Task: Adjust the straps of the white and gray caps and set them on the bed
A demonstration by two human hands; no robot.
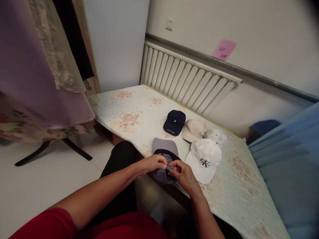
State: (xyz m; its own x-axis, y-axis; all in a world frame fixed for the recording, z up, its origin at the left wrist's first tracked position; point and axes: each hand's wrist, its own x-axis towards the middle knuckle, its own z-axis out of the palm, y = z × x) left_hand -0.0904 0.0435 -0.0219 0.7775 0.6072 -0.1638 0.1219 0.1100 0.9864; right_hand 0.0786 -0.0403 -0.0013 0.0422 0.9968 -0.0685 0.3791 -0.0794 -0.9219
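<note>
Left hand and right hand, fingertips close together, each pinch the rear of a gray baseball cap at the near edge of a floral-covered bed. Loosened pinches could let it slip off; a bump might shift the white CK cap.

held cap: near edge of bed | four caps: on bed, beyond/right | radiator: behind bed | curtain: right
</note>
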